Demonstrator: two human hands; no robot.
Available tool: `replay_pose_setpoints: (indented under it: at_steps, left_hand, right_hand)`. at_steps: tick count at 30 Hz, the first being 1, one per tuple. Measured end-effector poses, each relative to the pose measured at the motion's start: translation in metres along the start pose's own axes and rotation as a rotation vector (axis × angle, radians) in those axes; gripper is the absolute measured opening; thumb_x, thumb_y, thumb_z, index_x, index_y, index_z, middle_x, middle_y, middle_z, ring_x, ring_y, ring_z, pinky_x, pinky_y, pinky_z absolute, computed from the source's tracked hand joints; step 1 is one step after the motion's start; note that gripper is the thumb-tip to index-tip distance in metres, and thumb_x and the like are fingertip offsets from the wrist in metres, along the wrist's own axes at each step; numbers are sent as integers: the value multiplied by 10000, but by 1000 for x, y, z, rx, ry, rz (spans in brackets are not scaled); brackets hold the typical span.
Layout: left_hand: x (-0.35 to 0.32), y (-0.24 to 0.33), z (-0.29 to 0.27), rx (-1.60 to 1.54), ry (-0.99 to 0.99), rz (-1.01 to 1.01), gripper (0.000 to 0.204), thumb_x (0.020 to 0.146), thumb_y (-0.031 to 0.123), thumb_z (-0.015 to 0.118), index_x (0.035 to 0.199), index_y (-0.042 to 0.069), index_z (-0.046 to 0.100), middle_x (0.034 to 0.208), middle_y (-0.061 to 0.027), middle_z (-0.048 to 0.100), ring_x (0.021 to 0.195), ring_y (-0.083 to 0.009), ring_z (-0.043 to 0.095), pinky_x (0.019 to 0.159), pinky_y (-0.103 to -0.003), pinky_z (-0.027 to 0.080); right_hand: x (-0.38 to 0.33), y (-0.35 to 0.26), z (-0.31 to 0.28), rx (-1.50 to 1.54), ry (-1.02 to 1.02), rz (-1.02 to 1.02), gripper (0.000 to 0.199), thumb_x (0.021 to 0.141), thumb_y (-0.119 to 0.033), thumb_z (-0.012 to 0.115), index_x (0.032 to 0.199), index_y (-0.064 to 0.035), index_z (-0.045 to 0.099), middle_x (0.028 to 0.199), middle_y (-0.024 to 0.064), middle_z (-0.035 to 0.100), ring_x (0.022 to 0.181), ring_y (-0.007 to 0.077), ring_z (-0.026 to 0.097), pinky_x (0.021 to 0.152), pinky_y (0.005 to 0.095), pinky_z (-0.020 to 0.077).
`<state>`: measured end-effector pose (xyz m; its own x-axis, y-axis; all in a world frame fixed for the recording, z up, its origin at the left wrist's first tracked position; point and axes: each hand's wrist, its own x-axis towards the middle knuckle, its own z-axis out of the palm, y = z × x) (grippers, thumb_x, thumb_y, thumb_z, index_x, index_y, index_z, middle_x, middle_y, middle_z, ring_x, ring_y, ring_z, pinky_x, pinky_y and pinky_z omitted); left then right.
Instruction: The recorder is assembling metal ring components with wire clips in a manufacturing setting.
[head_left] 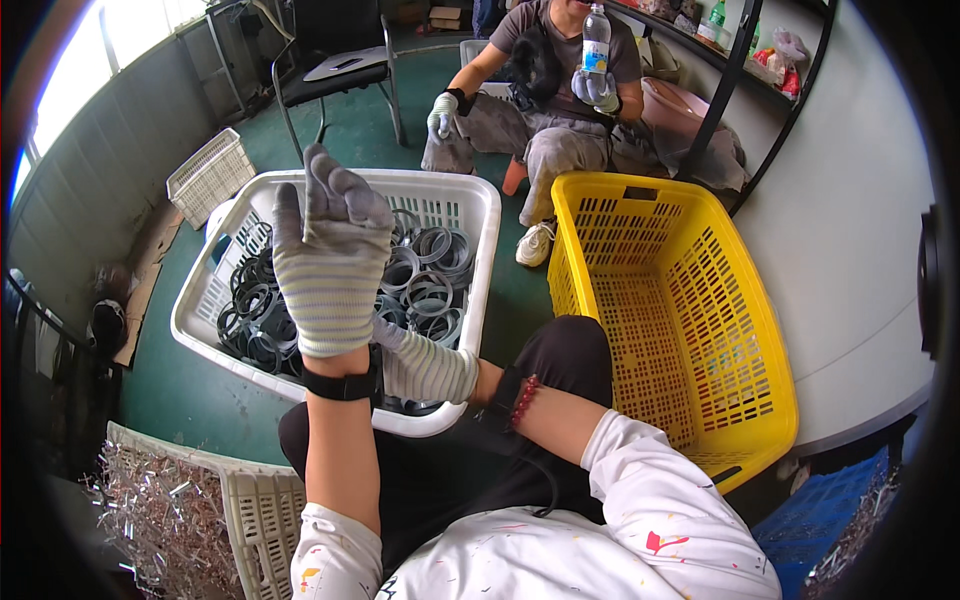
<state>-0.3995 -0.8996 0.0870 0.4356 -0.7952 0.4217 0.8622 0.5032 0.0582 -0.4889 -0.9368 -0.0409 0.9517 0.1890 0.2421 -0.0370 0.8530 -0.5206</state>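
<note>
The left hand (335,250) is up, left of the middle of the frame. It wears a grey knit glove with pale yellow and white stripes. Its thumb points up and stands apart from the other fingers, which are close to each other and bend a little. A black band (338,384) goes around the wrist.

The right hand (425,365) wears the same kind of glove. It reaches in near the left wrist, just below the middle of the frame. Its fingertips are partly hidden there, so I cannot tell if its fingers are apart or together, or if they touch the wrist. A bracelet of round red beads (524,402) is on the right arm.

Both hands show in front of a big white plastic basket (487,225), left of the middle. Many flat grey rings (430,292) lie in it in a messy heap. A big yellow plastic basket (590,186) with lots of holes stands to the right.

At the top, another person (520,75) sits and holds up a clear plastic bottle (596,45) in a gloved hand. A black chair (340,85) is at the upper left. Shiny, thin metal scraps (165,510) fill the lower left, by a cream plastic basket (262,515).
</note>
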Motion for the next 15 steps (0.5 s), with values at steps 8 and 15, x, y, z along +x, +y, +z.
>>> replay_pose_setpoints:
  at_steps: [8, 15]
  left_hand:
    - [68, 12, -92, 73, -7, 24, 370, 1006, 106, 501, 1328, -63, 566, 1300, -196, 649, 1208, -292, 603, 1064, -481, 449]
    - [118, -3, -197, 1177, 186, -352, 392, 1085, 282, 457, 1390, 68, 578, 1319, -138, 640, 1193, -246, 616, 1049, -357, 485]
  right_hand:
    - [-52, 1, 0, 27, 256, -190, 503, 999, -392, 638, 1369, -60, 557, 1289, 99, 661, 1201, 217, 628, 1059, 469, 472]
    - [-69, 6, 2, -212, 533, -262, 448, 929, -431, 726, 1187, -67, 684, 1036, 113, 731, 948, 266, 694, 922, 463, 532]
